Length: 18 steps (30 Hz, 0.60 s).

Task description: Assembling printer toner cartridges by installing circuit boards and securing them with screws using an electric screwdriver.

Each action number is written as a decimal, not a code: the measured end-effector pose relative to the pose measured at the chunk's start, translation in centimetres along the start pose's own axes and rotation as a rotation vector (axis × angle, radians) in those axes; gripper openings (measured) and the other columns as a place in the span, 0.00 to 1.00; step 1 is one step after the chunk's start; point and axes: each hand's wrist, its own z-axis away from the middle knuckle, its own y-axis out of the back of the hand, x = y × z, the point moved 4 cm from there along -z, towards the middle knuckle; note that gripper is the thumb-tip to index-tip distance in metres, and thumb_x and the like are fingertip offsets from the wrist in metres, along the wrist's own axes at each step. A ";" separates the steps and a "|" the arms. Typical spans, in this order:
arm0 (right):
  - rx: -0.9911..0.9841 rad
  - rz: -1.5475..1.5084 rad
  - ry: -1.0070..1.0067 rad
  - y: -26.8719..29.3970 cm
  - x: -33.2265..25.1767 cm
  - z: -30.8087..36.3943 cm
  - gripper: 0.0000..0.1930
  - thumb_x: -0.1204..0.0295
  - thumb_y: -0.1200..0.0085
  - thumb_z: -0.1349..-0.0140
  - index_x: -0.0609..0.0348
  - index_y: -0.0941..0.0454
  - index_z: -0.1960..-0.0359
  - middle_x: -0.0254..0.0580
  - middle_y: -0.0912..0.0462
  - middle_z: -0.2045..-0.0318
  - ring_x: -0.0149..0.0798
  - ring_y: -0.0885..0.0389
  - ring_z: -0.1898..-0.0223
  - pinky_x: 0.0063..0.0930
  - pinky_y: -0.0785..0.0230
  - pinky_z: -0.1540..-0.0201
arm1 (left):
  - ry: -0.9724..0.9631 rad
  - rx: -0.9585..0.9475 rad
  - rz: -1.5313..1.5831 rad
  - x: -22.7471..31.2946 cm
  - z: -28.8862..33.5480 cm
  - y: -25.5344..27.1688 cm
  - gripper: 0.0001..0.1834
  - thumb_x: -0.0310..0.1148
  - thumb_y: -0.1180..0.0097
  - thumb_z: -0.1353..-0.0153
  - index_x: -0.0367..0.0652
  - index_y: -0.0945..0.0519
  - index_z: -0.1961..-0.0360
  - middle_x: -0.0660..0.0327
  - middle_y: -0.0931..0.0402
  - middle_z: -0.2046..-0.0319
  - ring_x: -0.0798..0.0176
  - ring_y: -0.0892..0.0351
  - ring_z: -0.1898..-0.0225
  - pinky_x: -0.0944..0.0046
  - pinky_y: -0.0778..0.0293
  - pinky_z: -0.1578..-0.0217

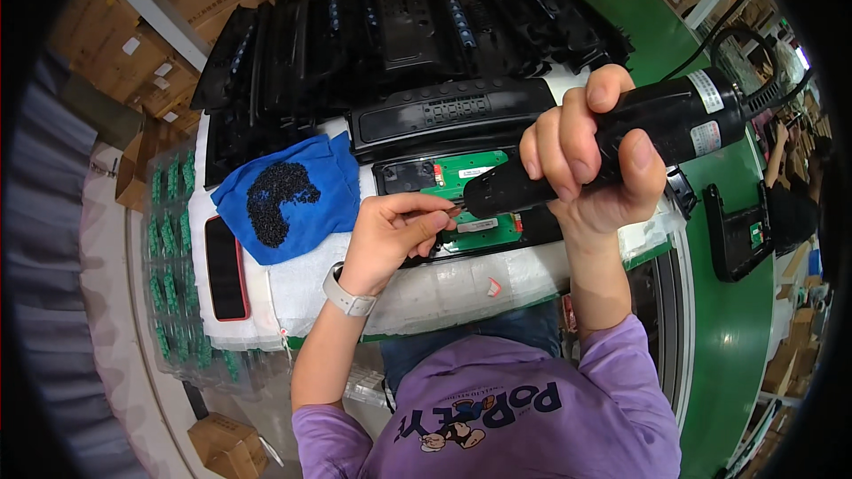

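Farthest left of the left fingers, a phone (227, 270) is lying on the table, and nearer to them a blue cloth (330, 206) is carrying a heap of tiny black pieces (264, 213), probably screws.

The left hand (390, 232) is coming in from below, its wrist wearing a watch (349, 294). Its forefinger is pointing nearly straight to the right, the thumb is meeting it, and together they are pinching at the bit (459, 207) of the driver (652, 115); whether a screw is sitting there, I cannot tell. The other fingers are curling below.

Under these fingertips and to their right, green boards (479, 165) are lying in a black case (404, 179). The boards are seeming thin and fragile, so one should be holding them by the edges; the case is looking light and stiff.

To the right of the pinch, the right hand (579, 142) is gripping the driver, fingers wrapping one side and thumb lying on the other. Its forearm is rising almost upright. The driver is slanting down toward the left fingertips; it is probably heavy, smooth and rigid, best held around its thick body.
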 end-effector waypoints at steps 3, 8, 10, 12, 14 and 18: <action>0.022 0.013 -0.014 -0.1 0.2 0.1 0.18 0.60 0.50 0.42 0.59 0.36 0.57 0.30 0.33 0.85 0.26 0.38 0.88 0.26 0.37 0.76 | -0.037 -0.026 0.000 -0.1 0.0 -0.1 0.07 0.19 0.44 0.44 0.30 0.21 0.63 0.51 0.20 0.73 0.75 0.31 0.83 0.77 0.36 0.83; 0.126 0.116 -0.063 0.3 0.4 0.2 0.16 0.62 0.54 0.40 0.60 0.36 0.58 0.31 0.34 0.85 0.26 0.38 0.88 0.26 0.37 0.77 | -0.017 -0.039 -0.031 -0.2 0.1 -0.4 0.07 0.20 0.44 0.44 0.30 0.20 0.64 0.51 0.19 0.73 0.75 0.31 0.83 0.77 0.37 0.83; 0.148 0.117 -0.070 0.4 0.5 0.1 0.15 0.62 0.55 0.40 0.60 0.36 0.58 0.31 0.35 0.85 0.26 0.38 0.88 0.26 0.37 0.77 | 0.010 -0.039 -0.065 -0.1 0.2 -0.6 0.06 0.21 0.45 0.43 0.30 0.20 0.65 0.52 0.19 0.73 0.75 0.32 0.83 0.77 0.37 0.83; 0.292 -0.033 -0.107 0.8 0.9 0.2 0.12 0.69 0.54 0.43 0.65 0.34 0.62 0.37 0.35 0.87 0.29 0.39 0.90 0.25 0.42 0.83 | -0.050 -0.055 -0.148 0.3 0.2 -0.6 0.07 0.24 0.46 0.41 0.31 0.20 0.66 0.56 0.20 0.75 0.77 0.34 0.83 0.78 0.40 0.83; 0.323 -0.028 -0.121 1.2 0.7 0.3 0.11 0.70 0.52 0.44 0.65 0.33 0.63 0.37 0.35 0.87 0.29 0.38 0.90 0.24 0.42 0.84 | -0.075 0.038 -0.242 0.1 0.0 -0.3 0.07 0.25 0.46 0.41 0.32 0.19 0.66 0.59 0.21 0.76 0.78 0.36 0.84 0.78 0.41 0.83; 0.232 0.114 -0.201 2.4 0.5 0.5 0.09 0.75 0.46 0.49 0.66 0.30 0.67 0.38 0.32 0.87 0.28 0.36 0.90 0.20 0.43 0.87 | -0.061 0.113 -0.195 -0.6 0.0 0.6 0.06 0.26 0.44 0.42 0.34 0.19 0.67 0.65 0.23 0.80 0.81 0.37 0.84 0.79 0.45 0.84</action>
